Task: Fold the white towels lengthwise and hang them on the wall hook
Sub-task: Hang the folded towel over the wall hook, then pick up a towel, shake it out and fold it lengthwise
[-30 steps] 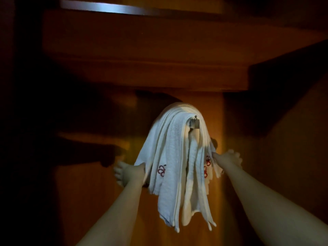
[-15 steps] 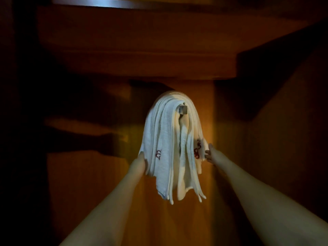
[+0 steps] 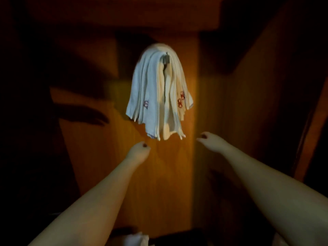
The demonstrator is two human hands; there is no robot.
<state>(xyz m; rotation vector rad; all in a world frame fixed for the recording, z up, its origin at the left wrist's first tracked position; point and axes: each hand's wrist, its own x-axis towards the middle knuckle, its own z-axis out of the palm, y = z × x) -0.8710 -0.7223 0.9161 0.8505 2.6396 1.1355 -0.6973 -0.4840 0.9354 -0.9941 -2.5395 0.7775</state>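
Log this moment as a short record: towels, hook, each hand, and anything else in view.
towels: white towels draped in a bunch over the hook, hanging free
hook: metal hook on the wooden wall
left hand: left hand below the towels, touching nothing
right hand: right hand below the towels, touching nothing
other: white cloth at bottom edge, blurred

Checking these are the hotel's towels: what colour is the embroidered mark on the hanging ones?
Red, on the white towels, clearest near their right edge in the head view.
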